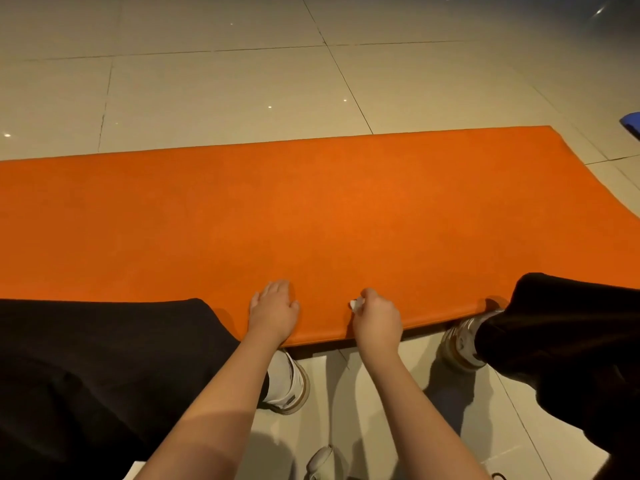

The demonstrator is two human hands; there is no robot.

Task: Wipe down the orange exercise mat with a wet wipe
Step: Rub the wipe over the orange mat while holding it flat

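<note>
The orange exercise mat [311,209] lies flat across the tiled floor, running from the left edge of view to the right. My left hand [273,308] rests flat on the mat near its front edge, fingers straight. Just to its right, my right hand [375,317] is curled around a small white wet wipe [356,303], of which only a bit shows at the fingers. That hand is on the mat close to the front edge.
My knees in black trousers [104,368] flank the arms, with white shoes [462,344] on the floor at the mat's front edge. A blue object [632,123] pokes in at the right edge. Beige floor tiles [214,88] stretch beyond the mat.
</note>
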